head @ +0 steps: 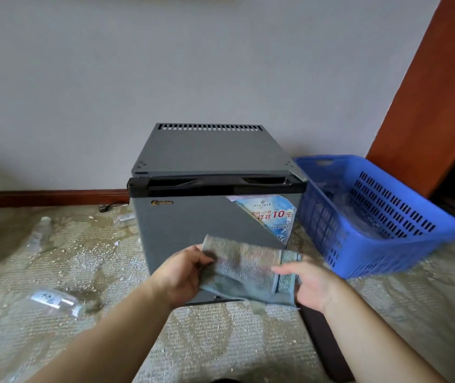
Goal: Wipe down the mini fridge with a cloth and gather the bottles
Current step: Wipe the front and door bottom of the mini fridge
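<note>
Worn patterned carpet (221,341), strewn with crumbs and stains, runs back to a pale wall (138,64) with a dark wooden baseboard (49,197).

Held up just in front of the mini fridge door is the cloth (248,272), a grey-blue towelling rag folded roughly double. It looks light, soft and limp, so it will sag wherever it is not supported. Bunched into the palm, it should press flatter on the panels than when held by its edges.

The left hand (182,275) pinches the cloth's left edge with curled fingers. The right hand (312,286) is at its right end. Its fingers look fairly straight and lie against the fabric, though they are blurred and no pinch shows.

Behind the cloth, the mini fridge (193,225) stands on the carpet against the wall with its door shut. It is a rigid grey metal box that should take firm rubbing. A peeling paper sticker (270,214) on the door could tear or snag.

To the left, three clear plastic bottles lie well apart on the carpet: one near (55,299), one farther back (39,234) and one beside the fridge (124,218). They look light and smooth and likely to roll, so each is best gripped round its middle.

Just right of the fridge sits a blue slotted basket (381,252), with what seem to be clear bottles inside.
</note>
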Demonstrator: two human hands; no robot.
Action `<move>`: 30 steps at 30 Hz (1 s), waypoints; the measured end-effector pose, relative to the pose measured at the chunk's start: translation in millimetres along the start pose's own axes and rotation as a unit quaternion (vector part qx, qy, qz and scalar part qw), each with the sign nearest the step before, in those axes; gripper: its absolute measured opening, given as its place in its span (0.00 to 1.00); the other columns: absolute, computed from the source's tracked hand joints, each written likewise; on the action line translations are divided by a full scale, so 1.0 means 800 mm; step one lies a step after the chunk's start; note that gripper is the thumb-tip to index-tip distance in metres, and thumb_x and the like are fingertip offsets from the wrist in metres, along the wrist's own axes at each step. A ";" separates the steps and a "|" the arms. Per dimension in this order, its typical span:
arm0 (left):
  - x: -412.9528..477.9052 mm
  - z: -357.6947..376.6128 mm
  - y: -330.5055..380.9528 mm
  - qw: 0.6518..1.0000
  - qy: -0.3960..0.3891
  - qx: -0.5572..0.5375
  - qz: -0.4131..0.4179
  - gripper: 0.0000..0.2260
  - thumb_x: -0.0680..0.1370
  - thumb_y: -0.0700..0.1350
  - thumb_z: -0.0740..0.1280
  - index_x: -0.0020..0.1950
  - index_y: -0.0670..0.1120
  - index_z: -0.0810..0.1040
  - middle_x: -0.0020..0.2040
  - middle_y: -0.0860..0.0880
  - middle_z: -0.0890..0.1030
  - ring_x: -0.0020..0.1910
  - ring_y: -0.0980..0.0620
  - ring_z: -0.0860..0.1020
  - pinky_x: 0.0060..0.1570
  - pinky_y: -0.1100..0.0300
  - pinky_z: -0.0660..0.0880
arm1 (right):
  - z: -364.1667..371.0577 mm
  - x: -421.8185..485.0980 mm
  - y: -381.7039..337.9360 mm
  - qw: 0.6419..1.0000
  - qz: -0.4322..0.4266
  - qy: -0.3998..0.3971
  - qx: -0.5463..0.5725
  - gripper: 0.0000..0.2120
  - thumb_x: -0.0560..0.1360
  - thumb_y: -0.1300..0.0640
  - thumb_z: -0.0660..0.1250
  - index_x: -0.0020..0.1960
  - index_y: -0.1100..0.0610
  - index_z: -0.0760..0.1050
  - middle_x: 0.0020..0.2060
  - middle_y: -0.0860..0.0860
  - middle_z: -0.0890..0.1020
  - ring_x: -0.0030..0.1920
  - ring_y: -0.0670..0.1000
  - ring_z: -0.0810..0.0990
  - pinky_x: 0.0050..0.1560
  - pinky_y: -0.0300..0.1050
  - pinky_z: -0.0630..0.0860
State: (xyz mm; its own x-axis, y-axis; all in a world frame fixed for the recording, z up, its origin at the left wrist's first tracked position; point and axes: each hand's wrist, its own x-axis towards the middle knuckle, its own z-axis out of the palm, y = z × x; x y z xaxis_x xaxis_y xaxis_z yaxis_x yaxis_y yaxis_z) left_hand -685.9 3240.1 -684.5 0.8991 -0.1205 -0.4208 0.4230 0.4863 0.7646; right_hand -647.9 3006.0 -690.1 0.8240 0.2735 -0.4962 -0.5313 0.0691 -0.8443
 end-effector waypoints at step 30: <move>-0.026 -0.080 0.000 0.992 -0.113 -0.058 -0.023 0.17 0.66 0.46 0.72 0.52 0.42 0.82 0.54 0.45 0.83 0.44 0.39 0.83 0.41 0.52 0.81 | 0.056 -0.014 0.022 0.908 -0.285 -0.039 -0.306 0.33 0.64 0.82 0.58 0.28 0.44 0.81 0.46 0.34 0.83 0.54 0.36 0.79 0.56 0.36 0.73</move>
State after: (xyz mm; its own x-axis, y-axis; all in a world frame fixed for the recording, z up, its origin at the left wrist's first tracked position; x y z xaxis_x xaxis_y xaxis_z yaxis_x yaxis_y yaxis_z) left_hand -712.0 3298.5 -706.8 0.8867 -0.3296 -0.3243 0.4607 0.5700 0.6803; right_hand -675.3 3047.5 -690.8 0.9013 0.4299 0.0529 0.2057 -0.3172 -0.9258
